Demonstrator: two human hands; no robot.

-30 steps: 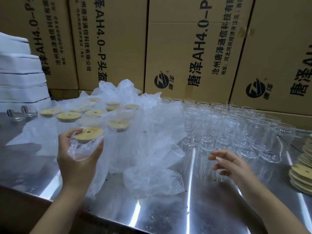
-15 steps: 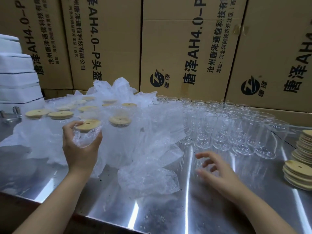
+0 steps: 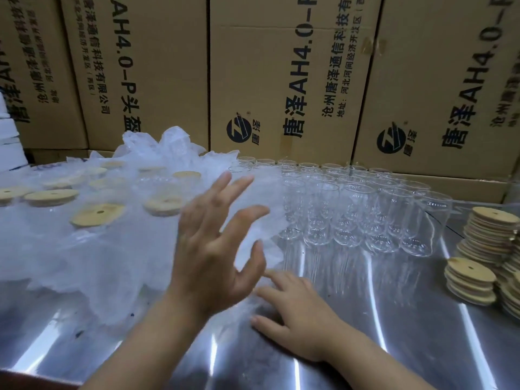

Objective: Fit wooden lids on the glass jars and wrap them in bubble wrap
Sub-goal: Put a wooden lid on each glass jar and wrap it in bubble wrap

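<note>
- The left hand point(image 3: 213, 249) no longer holds the wrapped jar it was carrying a second ago. It hangs in the air over the bubble wrap point(image 3: 84, 263) with fingers spread wide, holding nothing.
- That wrapped jar point(image 3: 97, 215) is most likely the one with the holed wooden lid at the near edge of the wrapped group on the left. It stands upright in its wrap beside the other finished ones.
- The right hand point(image 3: 295, 313) has come in from the right and now lies low on the bench point(image 3: 394, 347). Its fingers are straight and relaxed, with the tips at the edge of a loose piece of wrap. The picture is too blurred there to say whether it presses the wrap or only touches it.
- The empty jars point(image 3: 351, 215) stand in rows at the back right, with no lids on and nobody touching them.
- The spare lids point(image 3: 489, 232) sit in stacks at the far right of the bench, well apart from both hands.
- Cardboard boxes point(image 3: 281, 80) fill the wall behind.
- To my eye one jar is now done and a new round is starting. The next job looks like laying out fresh wrap, then fetching an empty jar and a lid.
</note>
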